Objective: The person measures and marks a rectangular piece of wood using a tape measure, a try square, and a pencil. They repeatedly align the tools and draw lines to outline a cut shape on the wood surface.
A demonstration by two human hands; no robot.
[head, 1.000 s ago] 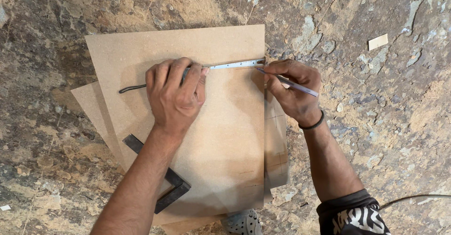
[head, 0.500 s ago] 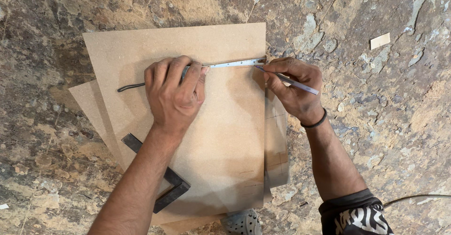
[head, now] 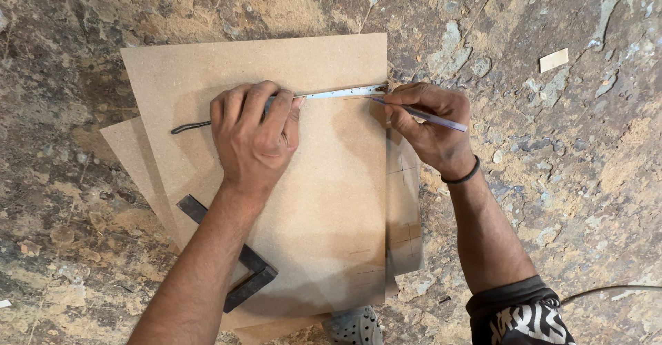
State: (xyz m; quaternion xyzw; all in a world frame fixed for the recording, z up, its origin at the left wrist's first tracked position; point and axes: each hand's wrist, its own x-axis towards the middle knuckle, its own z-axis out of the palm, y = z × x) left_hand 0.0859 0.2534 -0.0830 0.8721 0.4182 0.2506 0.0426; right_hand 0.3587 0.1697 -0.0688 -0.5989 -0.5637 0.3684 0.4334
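I count at least three flat brown fibreboard sheets: the top rectangular fibreboard sheet (head: 276, 179), matte and smooth, a second sheet (head: 131, 152) jutting out at its nine o'clock, and a narrow pencil-marked strip (head: 403, 214) showing at its three o'clock. One thin metal tape-measure blade (head: 341, 93) lies flat across the upper part of the top sheet, running from nine to three o'clock. My left hand (head: 255, 138) is pressed down on the blade's left part, fingers curled over what seems to be the tape case, with one black cord loop (head: 189, 127) trailing out at nine o'clock. My right hand (head: 427, 121) pinches one slim pale pencil (head: 427, 117), its tip at the blade's right end near the sheet's edge. One black L-shaped metal square (head: 234, 262) rests at seven o'clock. All lie on rough, mottled stone floor (head: 552, 179), where one small pale wood chip (head: 554, 59) sits at two o'clock.
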